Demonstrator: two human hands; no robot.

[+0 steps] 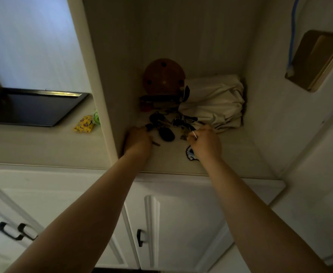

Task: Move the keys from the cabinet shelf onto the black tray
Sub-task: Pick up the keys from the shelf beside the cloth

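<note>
Several dark keys and fobs (166, 126) lie in a heap on the dim cabinet shelf (230, 154). My left hand (138, 142) is curled over keys at the heap's left edge, with a key tip poking out beside it. My right hand (205, 142) pinches a thin white ring or tag at the heap's right side, and a blue and white charm (189, 153) shows under its wrist. The black tray (33, 109) lies on the counter to the left, outside the cabinet wall, with nothing visible on it.
A round brown disc (163, 75) leans at the back of the shelf beside a folded cream cloth bag (214, 101). A yellow packet (83, 124) and a green item (97, 117) lie on the counter near the tray. White cabinet doors with black handles (140, 237) are below.
</note>
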